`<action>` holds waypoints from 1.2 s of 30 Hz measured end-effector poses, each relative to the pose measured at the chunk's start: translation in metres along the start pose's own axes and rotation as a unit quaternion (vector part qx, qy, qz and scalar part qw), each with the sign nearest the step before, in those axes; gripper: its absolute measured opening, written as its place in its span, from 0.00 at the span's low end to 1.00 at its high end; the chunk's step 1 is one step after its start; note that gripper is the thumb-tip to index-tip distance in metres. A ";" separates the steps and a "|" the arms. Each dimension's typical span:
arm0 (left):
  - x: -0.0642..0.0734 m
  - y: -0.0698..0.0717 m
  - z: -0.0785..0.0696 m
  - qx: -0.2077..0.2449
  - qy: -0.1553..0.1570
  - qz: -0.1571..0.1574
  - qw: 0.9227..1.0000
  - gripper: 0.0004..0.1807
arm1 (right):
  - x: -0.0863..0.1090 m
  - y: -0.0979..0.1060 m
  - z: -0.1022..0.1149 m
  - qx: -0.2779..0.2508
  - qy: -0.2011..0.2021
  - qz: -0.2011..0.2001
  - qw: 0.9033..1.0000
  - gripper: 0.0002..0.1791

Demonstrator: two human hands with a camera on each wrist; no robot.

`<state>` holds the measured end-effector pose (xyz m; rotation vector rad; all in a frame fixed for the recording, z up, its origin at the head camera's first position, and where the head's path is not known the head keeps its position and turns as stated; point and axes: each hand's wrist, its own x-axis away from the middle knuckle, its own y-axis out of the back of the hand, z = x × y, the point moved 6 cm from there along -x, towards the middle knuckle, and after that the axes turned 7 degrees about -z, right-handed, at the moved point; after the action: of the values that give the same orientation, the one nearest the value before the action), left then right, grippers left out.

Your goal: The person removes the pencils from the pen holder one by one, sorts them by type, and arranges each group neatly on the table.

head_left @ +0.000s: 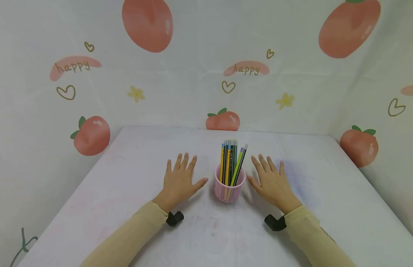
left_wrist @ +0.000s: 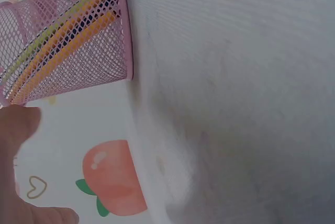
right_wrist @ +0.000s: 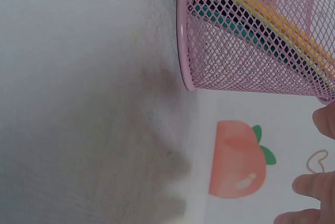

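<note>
A pink mesh pencil cup (head_left: 223, 193) stands upright on the white table, between the two hands. Several pencils (head_left: 229, 159) lean in it, yellow, black, dark green and lime, eraser ends up. To the cup's left is my left hand (head_left: 180, 183), fingers straight and spread, its thumb pointing at the cup but apart from it. My right hand (head_left: 272, 184) is on the other side, also spread, thumb close to the cup's rim. Neither hand holds anything. Through the mesh in the left wrist view, the pencils (left_wrist: 63, 41) slant inside the cup (left_wrist: 104, 62).
A white table (head_left: 133, 155) spreads around the cup. Behind it hangs a white cloth backdrop (head_left: 186, 81) printed with peaches, hearts and flowers, which also closes off both sides. Black wrist mounts (head_left: 174, 218) sit at the sleeve cuffs.
</note>
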<state>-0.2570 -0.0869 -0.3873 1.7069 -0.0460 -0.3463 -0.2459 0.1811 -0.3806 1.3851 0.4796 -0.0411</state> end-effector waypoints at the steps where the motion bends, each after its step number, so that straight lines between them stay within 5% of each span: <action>1: 0.000 0.000 0.000 0.000 0.001 0.001 1.000 0.49 | 0.000 0.000 0.000 0.000 0.000 0.001 1.000 0.38; 9: 0.001 0.001 -0.001 -0.009 -0.008 0.014 1.000 0.39 | 0.000 -0.001 -0.004 -0.006 0.012 0.006 1.000 0.29; 15: 0.000 0.005 -0.004 0.004 -0.013 -0.012 1.000 0.29 | 0.001 -0.003 -0.007 -0.012 -0.002 0.032 0.999 0.23; 24: -0.003 0.006 -0.004 0.066 0.018 0.013 0.998 0.24 | 0.000 -0.004 -0.009 -0.039 -0.013 0.062 0.997 0.20; 36: -0.009 0.007 -0.008 0.177 0.007 0.041 0.983 0.22 | -0.012 0.009 -0.007 -0.131 -0.040 0.077 0.988 0.19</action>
<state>-0.2623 -0.0782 -0.3782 2.0530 -0.1763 -0.2758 -0.2566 0.1869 -0.3690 1.1537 0.2979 0.0894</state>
